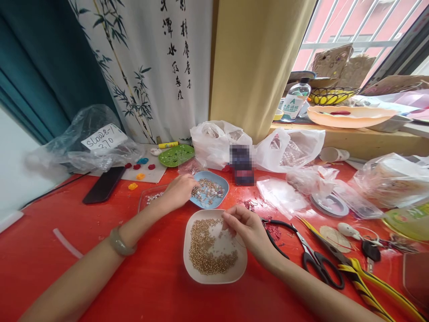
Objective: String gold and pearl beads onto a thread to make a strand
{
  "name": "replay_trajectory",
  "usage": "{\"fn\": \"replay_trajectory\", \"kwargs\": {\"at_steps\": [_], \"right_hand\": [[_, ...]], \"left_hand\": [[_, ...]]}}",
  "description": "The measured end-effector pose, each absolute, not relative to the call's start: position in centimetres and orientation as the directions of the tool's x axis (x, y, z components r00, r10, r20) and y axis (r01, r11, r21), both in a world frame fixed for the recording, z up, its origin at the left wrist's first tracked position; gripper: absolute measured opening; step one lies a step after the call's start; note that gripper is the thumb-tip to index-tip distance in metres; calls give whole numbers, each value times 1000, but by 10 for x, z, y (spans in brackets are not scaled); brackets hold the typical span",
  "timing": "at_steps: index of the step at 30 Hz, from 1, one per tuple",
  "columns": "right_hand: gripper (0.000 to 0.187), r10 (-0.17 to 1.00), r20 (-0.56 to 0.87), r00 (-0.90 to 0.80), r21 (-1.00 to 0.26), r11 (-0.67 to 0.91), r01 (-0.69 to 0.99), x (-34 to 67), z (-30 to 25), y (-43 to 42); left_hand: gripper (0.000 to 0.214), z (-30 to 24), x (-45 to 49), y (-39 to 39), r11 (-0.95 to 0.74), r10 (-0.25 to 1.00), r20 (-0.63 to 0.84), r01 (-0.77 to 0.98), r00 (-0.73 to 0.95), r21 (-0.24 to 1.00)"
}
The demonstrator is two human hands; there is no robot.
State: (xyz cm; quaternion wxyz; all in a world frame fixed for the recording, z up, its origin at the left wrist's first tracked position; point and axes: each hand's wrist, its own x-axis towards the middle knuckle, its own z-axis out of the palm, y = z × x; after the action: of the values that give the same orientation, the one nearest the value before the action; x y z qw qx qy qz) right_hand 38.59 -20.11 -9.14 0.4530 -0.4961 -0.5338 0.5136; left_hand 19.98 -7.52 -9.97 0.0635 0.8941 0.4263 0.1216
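Observation:
My left hand (182,191), a jade-coloured bangle (121,241) on its wrist, reaches to the left side of a blue plate (226,190) of mixed gold, white and clear beads (209,191). Its fingers are drawn together at the beads; whatever they hold is too small to name. Over the upper right of a white square dish (214,278), my right hand (243,228) pinches a faint thread-like strand between thumb and forefinger. Many small gold beads (208,250) lie in that dish. Part of the dish's right rim is hidden by the right hand.
Black-handled scissors (321,264), yellow-and-black pliers (362,277) and keys (371,252) lie at the right. White plastic bags (288,150) line the back, beside a green leaf-shaped tray (176,155). A dark phone (104,185) rests at the left. A clear tray (147,197) sits behind my left forearm.

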Motion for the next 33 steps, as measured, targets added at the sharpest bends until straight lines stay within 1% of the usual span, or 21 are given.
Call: {"fn": "replay_trajectory", "kwargs": {"at_steps": [3, 8, 10, 12, 15, 19, 20, 22, 25, 27, 30, 33], "right_hand": [[21, 995, -23, -99, -997, -16, 69, 386, -91, -201], [21, 994, -34, -100, -997, -27, 71, 386, -91, -200], [20, 994, -33, -101, -997, -25, 76, 386, -91, -200], [20, 994, -26, -104, -997, -18, 79, 386, -91, -200], [20, 995, -22, -102, -997, -13, 82, 386, -91, -200], [20, 995, -28, -92, -997, -21, 77, 386, -91, -201], [20, 995, -28, -91, -997, -21, 74, 386, -91, -201], [20, 996, -27, -90, -998, -21, 67, 386, -91, -201], [22, 996, -19, -86, -999, -14, 49, 386, -92, -201], [22, 997, -11, -81, -1000, -9, 30, 386, -92, -200], [23, 997, -1, -74, -1000, -1, 6, 387, -92, -200], [24, 997, 17, -71, -1000, 17, -1, 387, -91, -200]], "left_hand": [[42, -97, 196, -72, -601, 798, 165, 782, 579, 164], [38, -91, 193, -73, -541, 839, 190, 818, 509, 198], [36, -91, 192, -74, -525, 850, 159, 827, 501, 201], [35, -92, 191, -74, -542, 840, 122, 812, 528, 215], [35, -92, 188, -71, -569, 821, 115, 782, 559, 256], [26, -85, 185, -67, -528, 847, 135, 788, 513, 317], [23, -81, 185, -68, -513, 855, 120, 784, 505, 350], [20, -74, 187, -72, -480, 855, 51, 749, 517, 458], [22, -62, 193, -85, -443, 776, -72, 623, 626, 645], [18, -55, 198, -96, -466, 677, -118, 548, 726, 694], [15, -51, 207, -113, -581, 487, -184, 474, 854, 661], [15, -56, 216, -124, -706, 379, -195, 419, 905, 571]]}}
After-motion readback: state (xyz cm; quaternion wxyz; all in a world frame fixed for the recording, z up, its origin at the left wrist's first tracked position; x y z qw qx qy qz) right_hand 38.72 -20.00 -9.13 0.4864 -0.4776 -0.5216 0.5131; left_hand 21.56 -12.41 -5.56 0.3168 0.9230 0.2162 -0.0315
